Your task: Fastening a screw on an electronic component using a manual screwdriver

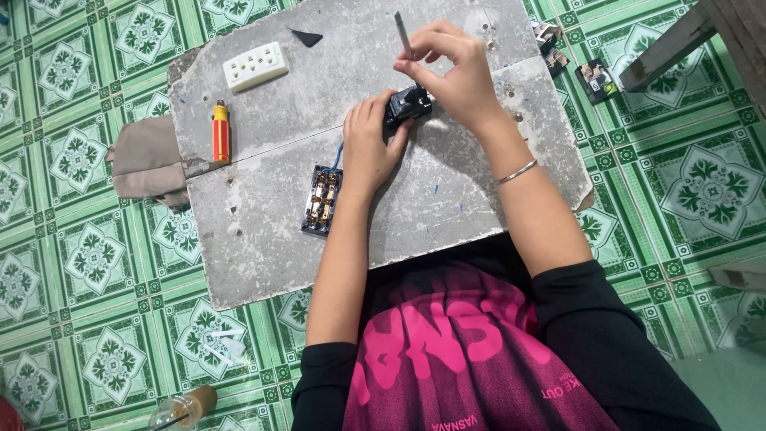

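Near the far edge of the grey board [263,207], left hand [369,148] clamps the small black part [407,104] flat while right-hand fingers [435,48] pinch a screwdriver [403,36] standing upright on it.

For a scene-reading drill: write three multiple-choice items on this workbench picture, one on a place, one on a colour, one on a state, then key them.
1. Where does the white socket plate lie?
A. on the grey board's far left part
B. on the tiled floor
C. under the left hand

2. What colours is the tool handle lying near the board's left edge?
A. blue and white
B. red and yellow
C. all black

3. What is the left hand doing?
A. resting flat on the floor
B. holding the small black part
C. lifting the socket plate

Key: 1 A, the plate sits on the board; 2 B, red with yellow ends; 3 B, its fingers grip the part while the right hand holds a thin tool over it.
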